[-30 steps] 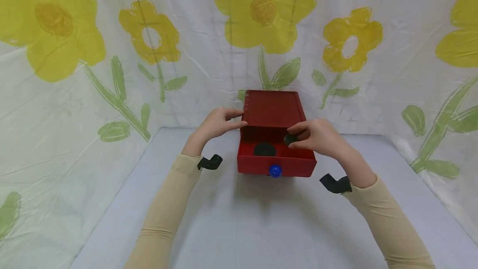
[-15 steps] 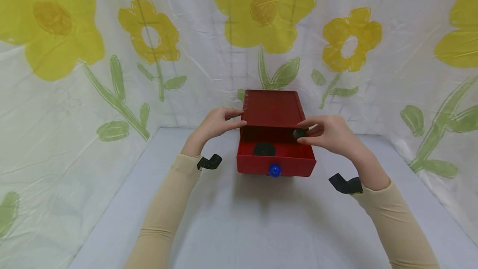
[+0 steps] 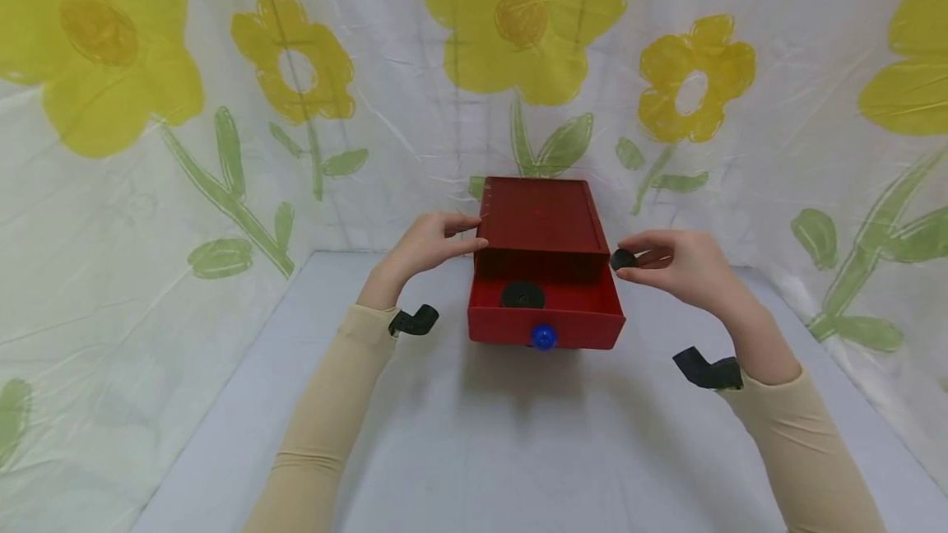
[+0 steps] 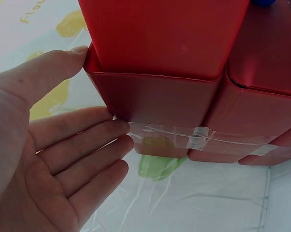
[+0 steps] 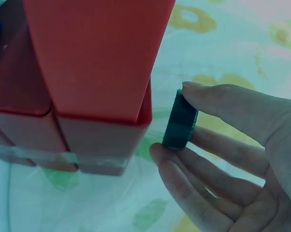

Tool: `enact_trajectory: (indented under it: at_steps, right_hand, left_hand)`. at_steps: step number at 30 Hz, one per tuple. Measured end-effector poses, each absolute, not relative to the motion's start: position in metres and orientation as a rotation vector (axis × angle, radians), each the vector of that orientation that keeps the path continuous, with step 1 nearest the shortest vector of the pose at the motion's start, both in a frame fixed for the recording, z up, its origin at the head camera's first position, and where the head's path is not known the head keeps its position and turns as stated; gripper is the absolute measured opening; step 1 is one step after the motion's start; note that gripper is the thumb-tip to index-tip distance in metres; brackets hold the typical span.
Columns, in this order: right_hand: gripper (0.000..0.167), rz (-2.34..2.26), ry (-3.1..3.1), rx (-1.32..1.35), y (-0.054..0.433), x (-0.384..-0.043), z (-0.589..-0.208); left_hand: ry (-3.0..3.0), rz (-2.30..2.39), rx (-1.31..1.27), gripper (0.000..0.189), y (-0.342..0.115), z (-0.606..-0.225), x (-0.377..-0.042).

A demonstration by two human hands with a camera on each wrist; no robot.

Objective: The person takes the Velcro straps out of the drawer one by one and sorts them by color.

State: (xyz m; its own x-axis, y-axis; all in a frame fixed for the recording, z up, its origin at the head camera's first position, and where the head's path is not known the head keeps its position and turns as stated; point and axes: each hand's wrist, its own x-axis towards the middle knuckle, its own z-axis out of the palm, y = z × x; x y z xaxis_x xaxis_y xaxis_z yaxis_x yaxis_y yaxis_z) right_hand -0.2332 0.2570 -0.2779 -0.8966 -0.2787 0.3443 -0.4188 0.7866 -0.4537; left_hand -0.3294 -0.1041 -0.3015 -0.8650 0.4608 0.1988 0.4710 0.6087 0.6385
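A red drawer box [image 3: 543,215] stands in the middle of the head view. Its top drawer [image 3: 548,329], with a blue knob [image 3: 544,337], is pulled out. Inside the drawer lies a black disc [image 3: 522,295] with a small centre mark. My left hand [image 3: 428,247] touches the box's left side with fingers nearly straight; in the left wrist view its thumb and index fingertip meet the red casing [image 4: 159,99]. Just outside the box's right edge, my right hand [image 3: 685,266] pinches a smaller, thick dark disc [image 5: 180,121] between thumb and fingertips.
More red drawer units [image 4: 268,111] sit below the top one, with clear tape [image 4: 198,137] across them. A white tabletop [image 3: 474,451] spreads in front. Behind hangs a whitish sheet [image 3: 400,23] painted with yellow flowers. A black wrist mount [image 3: 709,370] sticks out from the right sleeve.
My right hand has moved rightward, carrying the small dark disc from over the open drawer to beyond the box's right edge. My left hand and the box stay put.
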Motion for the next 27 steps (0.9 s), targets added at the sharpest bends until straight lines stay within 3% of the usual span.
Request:
enact_trajectory:
  at_steps: [12,27]
  right_hand:
    - [0.042,0.794,-2.765,0.507,0.277,-0.235,-0.293]
    - [0.057,0.878,-2.852,0.277,0.304,-0.245,-0.322]
  left_hand:
    - [-2.801,-1.132,-0.808,0.059,-0.104,-0.302,-0.329]
    - [-2.8,-1.152,-0.808,0.058,-0.104,-0.301,-0.328]
